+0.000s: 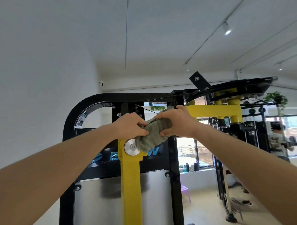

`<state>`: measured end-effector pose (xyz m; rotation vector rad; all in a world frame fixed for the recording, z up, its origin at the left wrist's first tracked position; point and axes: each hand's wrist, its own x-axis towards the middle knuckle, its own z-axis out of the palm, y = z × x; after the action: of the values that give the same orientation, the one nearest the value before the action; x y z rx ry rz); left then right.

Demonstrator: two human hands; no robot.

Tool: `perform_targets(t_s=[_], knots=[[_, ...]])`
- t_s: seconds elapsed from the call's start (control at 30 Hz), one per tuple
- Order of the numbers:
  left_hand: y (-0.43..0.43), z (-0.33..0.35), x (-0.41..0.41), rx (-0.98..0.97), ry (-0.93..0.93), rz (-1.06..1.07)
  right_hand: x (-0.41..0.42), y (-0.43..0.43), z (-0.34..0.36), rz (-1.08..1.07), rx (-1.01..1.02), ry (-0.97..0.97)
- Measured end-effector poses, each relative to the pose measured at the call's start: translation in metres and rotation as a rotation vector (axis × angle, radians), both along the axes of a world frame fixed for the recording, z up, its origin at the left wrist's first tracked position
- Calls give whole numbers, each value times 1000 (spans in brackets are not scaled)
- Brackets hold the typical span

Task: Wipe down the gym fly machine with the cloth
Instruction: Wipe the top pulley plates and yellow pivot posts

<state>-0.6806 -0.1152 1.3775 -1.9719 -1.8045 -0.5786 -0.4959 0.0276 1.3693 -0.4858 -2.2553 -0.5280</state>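
White walls and a white ceiling fill the top of the frame, with one bright lamp (227,31) at the upper right. We hold one green cloth (150,137) in the middle of the frame with two hands. Our left hand (130,124) pinches its left end and our right hand (176,123) grips its right end, fingers curled tight. Its low end covers the edge of one round silver disc (132,147) on the black fly machine (94,100). We count two yellow arms: one upright arm (131,179) below, one flat arm (215,109) at the right.
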Motion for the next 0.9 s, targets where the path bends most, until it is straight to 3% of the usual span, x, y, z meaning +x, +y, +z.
perform_targets(t_s=[0.2,0.5,0.77,0.9], knots=[[24,7,15,51,73,28,22,7,8,-85,16,18],[43,7,30,96,275,130,31,35,13,-19,90,60],[83,23,78,167,303,174,91,80,23,-55,21,201],[111,33,102,214,330,211,122,108,23,-148,93,184]])
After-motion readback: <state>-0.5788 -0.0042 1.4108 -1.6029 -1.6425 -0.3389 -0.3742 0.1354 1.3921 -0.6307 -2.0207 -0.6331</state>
